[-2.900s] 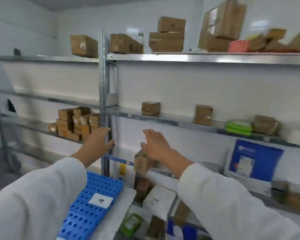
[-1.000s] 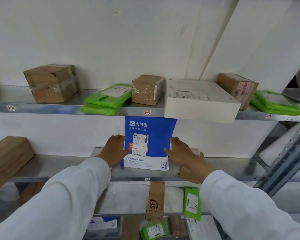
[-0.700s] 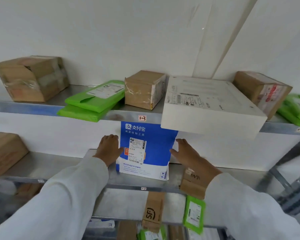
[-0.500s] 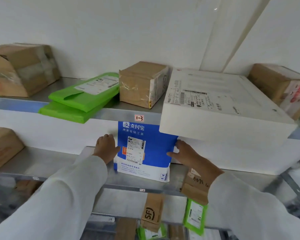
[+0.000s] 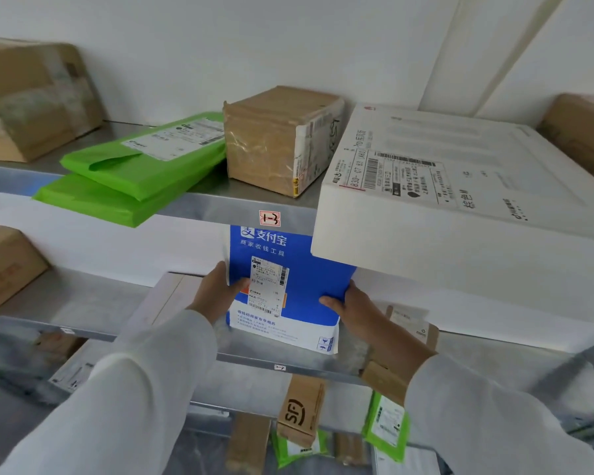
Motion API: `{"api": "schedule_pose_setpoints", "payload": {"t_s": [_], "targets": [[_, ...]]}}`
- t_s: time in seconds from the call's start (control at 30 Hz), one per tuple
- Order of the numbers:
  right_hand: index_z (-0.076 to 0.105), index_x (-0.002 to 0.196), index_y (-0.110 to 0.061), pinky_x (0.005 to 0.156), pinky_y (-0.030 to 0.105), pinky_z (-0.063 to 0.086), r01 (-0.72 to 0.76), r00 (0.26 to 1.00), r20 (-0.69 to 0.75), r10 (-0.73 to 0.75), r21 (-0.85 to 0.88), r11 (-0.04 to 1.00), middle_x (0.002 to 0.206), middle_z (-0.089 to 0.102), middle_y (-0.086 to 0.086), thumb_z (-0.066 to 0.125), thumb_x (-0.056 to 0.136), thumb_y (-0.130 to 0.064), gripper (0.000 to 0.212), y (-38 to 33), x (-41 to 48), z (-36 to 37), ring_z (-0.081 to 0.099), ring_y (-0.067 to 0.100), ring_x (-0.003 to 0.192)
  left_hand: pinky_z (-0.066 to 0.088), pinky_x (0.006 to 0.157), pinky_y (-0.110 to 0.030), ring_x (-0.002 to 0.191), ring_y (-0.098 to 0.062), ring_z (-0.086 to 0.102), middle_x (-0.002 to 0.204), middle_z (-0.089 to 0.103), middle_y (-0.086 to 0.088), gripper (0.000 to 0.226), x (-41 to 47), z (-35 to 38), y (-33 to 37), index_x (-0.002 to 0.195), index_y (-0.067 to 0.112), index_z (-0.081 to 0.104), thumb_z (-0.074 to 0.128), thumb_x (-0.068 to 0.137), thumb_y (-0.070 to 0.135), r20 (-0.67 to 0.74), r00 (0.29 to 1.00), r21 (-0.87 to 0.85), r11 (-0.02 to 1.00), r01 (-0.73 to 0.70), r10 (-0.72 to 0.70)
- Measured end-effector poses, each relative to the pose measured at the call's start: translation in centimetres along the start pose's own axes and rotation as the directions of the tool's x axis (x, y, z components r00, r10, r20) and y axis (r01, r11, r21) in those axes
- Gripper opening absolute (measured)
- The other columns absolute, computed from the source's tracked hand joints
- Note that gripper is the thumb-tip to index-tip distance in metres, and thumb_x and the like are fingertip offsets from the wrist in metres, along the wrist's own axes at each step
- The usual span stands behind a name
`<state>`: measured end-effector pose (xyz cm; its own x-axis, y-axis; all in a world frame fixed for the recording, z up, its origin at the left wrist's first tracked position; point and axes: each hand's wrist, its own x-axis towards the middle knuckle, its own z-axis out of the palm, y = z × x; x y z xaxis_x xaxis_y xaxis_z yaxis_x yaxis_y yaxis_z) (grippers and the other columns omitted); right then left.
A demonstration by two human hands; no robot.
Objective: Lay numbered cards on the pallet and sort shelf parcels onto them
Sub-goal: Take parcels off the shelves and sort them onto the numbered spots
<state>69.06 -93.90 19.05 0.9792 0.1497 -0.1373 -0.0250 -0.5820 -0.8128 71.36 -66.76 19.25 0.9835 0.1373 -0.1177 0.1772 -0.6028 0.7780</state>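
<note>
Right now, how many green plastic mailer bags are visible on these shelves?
4. On the upper metal shelf, one green plastic mailer bag lies on another. Low down, a third sits behind the brown SF carton, a fourth right of it. More may be hidden.

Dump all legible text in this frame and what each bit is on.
"1-3": red-edged tag on the upper shelf edge.
"支付宝" and "商家收钱工具": blue mailer.
"SF": brown box on the shelf below.
"830-07 B3": white box, on its shipping label; the rest is blurred.
Too small to read: the labels on the green mailers and the lower shelf tag.
</note>
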Motion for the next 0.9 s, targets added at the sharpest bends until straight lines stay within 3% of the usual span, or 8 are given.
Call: {"api": "schedule_pose_setpoints", "payload": {"t_s": [0.1,0.2,0.3,0.43,0.6,0.7,0.8,0.9], "targets": [[0.039,0.131,-0.014,0.095,0.039,0.049,0.033,0.999,-0.024,-0.032,0.062,0.998,0.125,0.057,0.001,0.063,0.092,-0.028,0.048,-0.1,-0.1,0.3,0.057,0.021,0.111,0.04,0.052,-0.018,0.072,-0.01,0.059,0.098,0.064,-0.001,0.013,-0.9,0.5,0.7,0.104,0.013,0.05,0.055,0.095,0.021,-0.067,0.997,-0.007,1.0,0.025,-0.025],[0.04,0.129,-0.02,0.091,0.035,0.051,0.059,0.997,-0.06,-0.055,0.065,0.996,0.121,0.059,-0.007,0.064,0.09,-0.034,0.048,0.2,-1.0,-0.2,0.059,0.017,0.107,0.039,0.048,-0.016,0.065,-0.004,0.058,0.085,0.064,0.003,0.006,-1.7,0.3,1.2,0.092,0.015,0.052,0.054,0.095,0.019,-0.119,0.991,-0.062,0.997,0.052,-0.059],[0.04,0.123,-0.028,0.084,0.028,0.053,0.075,0.995,-0.068,-0.069,0.087,0.993,0.114,0.06,-0.014,0.064,0.09,-0.036,0.042,-0.1,-2.6,-0.7,0.062,0.012,0.101,0.039,0.046,-0.014,0.063,-0.002,0.059,0.075,0.062,0.008,0.017,-3.7,-0.6,1.3,0.078,0.019,0.049,0.056,0.094,0.019,-0.135,0.99,-0.114,0.993,0.028,-0.044],[0.04,0.123,-0.025,0.072,0.016,0.053,0.086,0.995,-0.058,-0.077,0.182,0.979,0.115,0.06,-0.011,0.065,0.09,-0.028,0.041,-1.9,-5.9,0.2,0.063,0.001,0.095,0.046,0.053,-0.019,0.071,-0.008,0.067,0.079,0.067,0.01,0.006,-7.4,-2.5,0.6,0.087,0.016,0.059,0.059,0.093,0.019,-0.112,0.993,-0.223,0.975,0.003,-0.028],[0.046,0.13,-0.027,0.078,0.017,0.054,0.086,0.996,-0.023,-0.083,0.281,0.956,0.122,0.063,-0.014,0.06,0.092,-0.036,0.041,-4.1,-12.0,1.1,0.064,0.004,0.106,0.057,0.07,-0.034,0.077,-0.02,0.071,0.086,0.074,-0.001,0.011,-13.0,-5.4,-0.3,0.093,0.005,0.064,0.061,0.091,0.015,-0.1,0.995,-0.31,0.95,-0.047,0.016],[0.045,0.133,-0.025,0.088,0.029,0.055,0.037,0.999,0.001,-0.039,0.325,0.945,0.125,0.062,-0.01,0.057,0.094,-0.037,0.043,-5.6,-15.4,2.3,0.064,0.008,0.108,0.054,0.066,-0.031,0.076,-0.022,0.068,0.081,0.071,-0.002,0.023,-16.4,-7.2,-1.1,0.089,-0.003,0.06,0.064,0.091,0.02,-0.105,0.994,-0.297,0.952,-0.072,0.042],[0.05,0.118,-0.033,0.068,0.019,0.057,-0.023,0.999,0.031,0.013,0.38,0.925,0.11,0.065,-0.018,0.057,0.094,-0.035,0.025,-8.0,-18.5,3.9,0.067,-0.001,0.09,0.057,0.066,-0.038,0.076,-0.026,0.07,0.085,0.073,-0.011,0.038,-20.2,-9.7,-2.9,0.092,-0.009,0.058,0.068,0.088,0.027,-0.124,0.992,-0.402,0.915,-0.044,-0.007],[0.055,0.113,-0.039,0.065,0.021,0.058,-0.059,0.996,0.089,0.026,0.391,0.919,0.108,0.068,-0.022,0.058,0.09,-0.048,0.025,-10.1,-21.4,6.5,0.069,-0.001,0.091,0.053,0.05,-0.023,0.065,-0.015,0.072,0.076,0.075,0.001,0.036,-24.9,-12.1,-5.6,0.088,0.002,0.063,0.068,0.086,0.038,-0.139,0.986,-0.505,0.863,0.013,-0.096]]}}
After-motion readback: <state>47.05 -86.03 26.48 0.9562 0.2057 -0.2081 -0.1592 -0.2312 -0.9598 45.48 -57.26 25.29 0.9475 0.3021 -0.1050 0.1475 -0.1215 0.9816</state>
